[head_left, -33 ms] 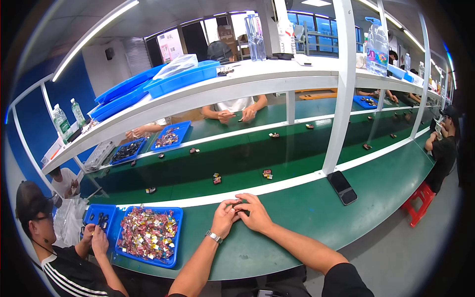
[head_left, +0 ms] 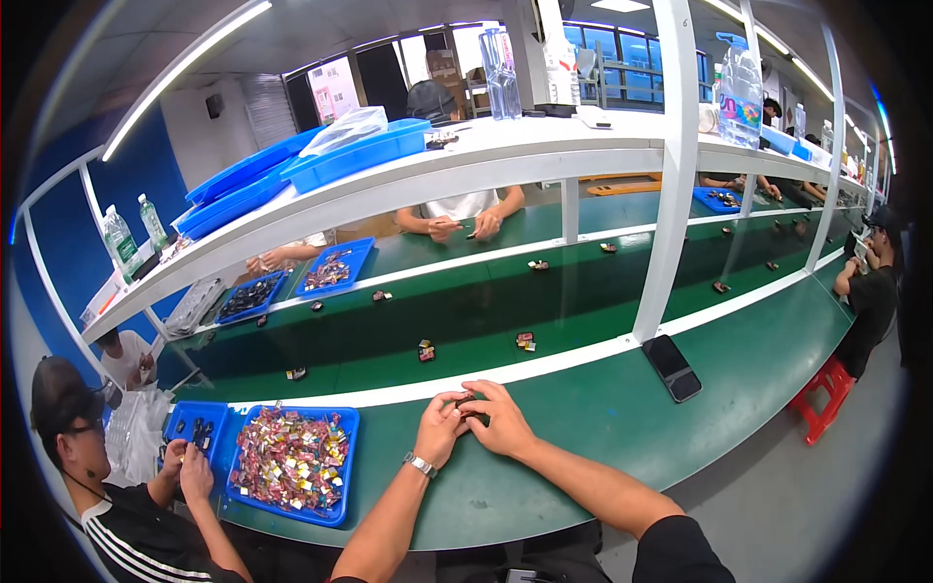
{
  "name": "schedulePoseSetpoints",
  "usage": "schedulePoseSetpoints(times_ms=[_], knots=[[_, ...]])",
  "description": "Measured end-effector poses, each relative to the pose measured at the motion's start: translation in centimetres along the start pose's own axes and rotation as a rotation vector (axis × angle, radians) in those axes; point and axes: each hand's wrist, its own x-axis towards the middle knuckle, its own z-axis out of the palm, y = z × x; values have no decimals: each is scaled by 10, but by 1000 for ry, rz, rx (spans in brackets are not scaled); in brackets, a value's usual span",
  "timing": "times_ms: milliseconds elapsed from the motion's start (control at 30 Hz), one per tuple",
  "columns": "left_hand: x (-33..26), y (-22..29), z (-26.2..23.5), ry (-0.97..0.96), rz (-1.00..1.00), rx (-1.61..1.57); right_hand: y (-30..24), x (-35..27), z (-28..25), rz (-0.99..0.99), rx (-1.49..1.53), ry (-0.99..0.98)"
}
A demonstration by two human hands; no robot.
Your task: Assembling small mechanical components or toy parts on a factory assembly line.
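My left hand (head_left: 442,428) and my right hand (head_left: 499,420) meet over the near green worktop, just in front of the white rail. Between their fingertips is a small dark part with some red on it (head_left: 467,404), mostly covered by the fingers. Both hands are closed on it, with thumbs and forefingers curled around. A metal watch circles my left wrist. To the left of my left arm lies a blue tray (head_left: 354,466) heaped with small parts (head_left: 292,457) in red, yellow and white.
A black phone (head_left: 672,369) lies right of my hands by a white post (head_left: 665,194). Beyond the rail, a dark green belt (head_left: 466,321) carries several small assemblies. At the left, a co-worker (head_left: 146,505) handles parts beside another blue tray (head_left: 216,416). Overhead runs a white shelf (head_left: 544,146).
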Motion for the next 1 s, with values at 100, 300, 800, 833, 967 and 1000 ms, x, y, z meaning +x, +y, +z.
schedulePoseSetpoints(times_ms=[100, 300, 800, 833, 967, 1000], knots=[[0, 3, 4, 11, -1, -7, -2, 1, -7, -55, -72, 15], [-1, 5, 2, 5, -53, -23, -11, 6, -9, -56, -113, 33], [0, 8, 1, -9, -73, 17, -7, 3, -6, -93, -314, -45], [0, 7, 2, -11, -72, 17, -6, 3, -6, -93, -317, -50], [0, 7, 3, -2, -74, 10, -3, 7, -13, -91, -257, -103], [0, 8, 3, -4, -72, 10, -4, 9, -14, -90, -256, -105]])
